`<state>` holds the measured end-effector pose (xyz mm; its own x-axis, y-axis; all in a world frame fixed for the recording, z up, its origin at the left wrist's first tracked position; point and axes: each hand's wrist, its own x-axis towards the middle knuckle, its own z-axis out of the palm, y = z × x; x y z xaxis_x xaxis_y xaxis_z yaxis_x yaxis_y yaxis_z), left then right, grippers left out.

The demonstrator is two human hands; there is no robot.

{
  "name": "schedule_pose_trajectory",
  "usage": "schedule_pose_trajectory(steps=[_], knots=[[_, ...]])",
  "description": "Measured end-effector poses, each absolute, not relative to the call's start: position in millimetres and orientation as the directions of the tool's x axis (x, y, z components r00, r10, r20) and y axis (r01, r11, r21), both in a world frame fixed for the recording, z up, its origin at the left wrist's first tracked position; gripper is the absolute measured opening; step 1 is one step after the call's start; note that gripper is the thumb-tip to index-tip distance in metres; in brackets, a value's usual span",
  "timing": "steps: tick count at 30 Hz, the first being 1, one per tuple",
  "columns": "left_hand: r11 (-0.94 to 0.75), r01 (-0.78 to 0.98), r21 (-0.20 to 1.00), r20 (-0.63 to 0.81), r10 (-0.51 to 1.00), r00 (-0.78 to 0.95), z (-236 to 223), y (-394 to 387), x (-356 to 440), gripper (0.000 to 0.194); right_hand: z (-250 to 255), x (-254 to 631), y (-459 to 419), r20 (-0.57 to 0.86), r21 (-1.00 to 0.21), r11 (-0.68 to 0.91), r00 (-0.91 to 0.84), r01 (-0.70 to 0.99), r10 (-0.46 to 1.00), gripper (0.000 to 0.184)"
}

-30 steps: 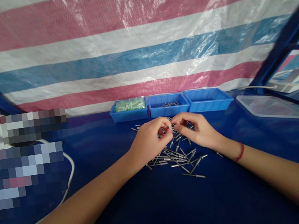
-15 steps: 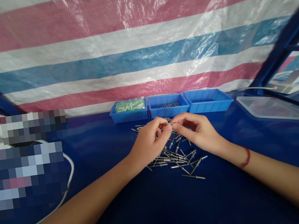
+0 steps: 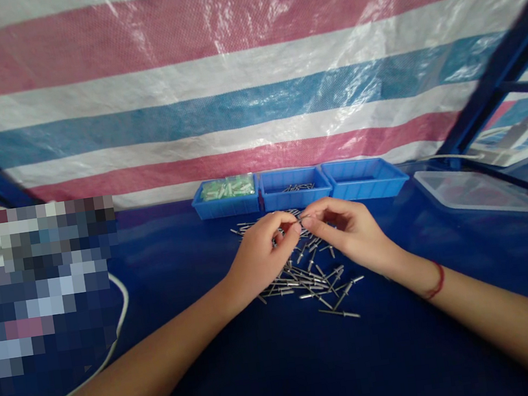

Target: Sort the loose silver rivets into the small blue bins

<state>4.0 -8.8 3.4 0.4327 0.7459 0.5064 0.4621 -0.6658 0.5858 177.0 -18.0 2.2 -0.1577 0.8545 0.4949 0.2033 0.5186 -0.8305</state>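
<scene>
My left hand (image 3: 266, 243) and my right hand (image 3: 344, 229) meet fingertip to fingertip above a loose pile of silver blind rivets (image 3: 299, 278). Thumb and forefinger of each hand are pinched on one thin blind rivet (image 3: 302, 219), held roughly level between them; most of it is covered by the fingers. Under and in front of the hands, the other rivets lie crisscross on the dark blue tabletop (image 3: 268, 368). One rivet (image 3: 339, 312) lies at the near edge of the pile.
Behind the pile, three blue bins stand side by side: the left bin (image 3: 229, 209) holds green-and-white pieces, the middle bin (image 3: 298, 200) some rivets, the right bin (image 3: 365, 187) stands beside them. A translucent lid (image 3: 474, 191) lies right. A white cable (image 3: 124, 303) curves at left.
The fingertips of both hands have drawn slightly apart, showing more of the held rivet. The whole view has shifted a little; the pile looks the same.
</scene>
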Motion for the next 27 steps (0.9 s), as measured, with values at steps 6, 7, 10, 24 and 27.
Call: schedule_pose_trajectory(steps=[6,7,10,24,27], knots=[[-0.674,0.457,0.58,0.515,0.738,0.435,3.6,-9.7,4.5,0.008,2.9,173.3,-20.4,0.503,-0.836,0.524,-0.152,0.165,0.851,0.012],[-0.674,0.457,0.581,0.514,0.739,0.436,4.0,-10.0,4.7,0.007,3.4,173.1,-21.0,0.505,-0.833,0.527,-0.157,0.168,0.849,0.011],[-0.674,0.449,0.587,0.513,0.738,0.437,4.5,-10.3,5.2,0.005,4.1,173.8,-21.8,0.52,-0.819,0.545,-0.168,0.181,0.837,0.011],[-0.75,0.434,0.498,0.695,0.645,0.317,4.6,-13.6,4.5,0.003,0.4,180.0,-15.6,0.501,-0.722,0.603,-0.345,0.338,0.794,0.018],[-0.741,0.429,0.517,0.684,0.659,0.313,5.2,-14.2,5.3,0.004,0.9,178.0,-16.8,0.495,-0.715,0.619,-0.39,0.325,0.777,0.019]])
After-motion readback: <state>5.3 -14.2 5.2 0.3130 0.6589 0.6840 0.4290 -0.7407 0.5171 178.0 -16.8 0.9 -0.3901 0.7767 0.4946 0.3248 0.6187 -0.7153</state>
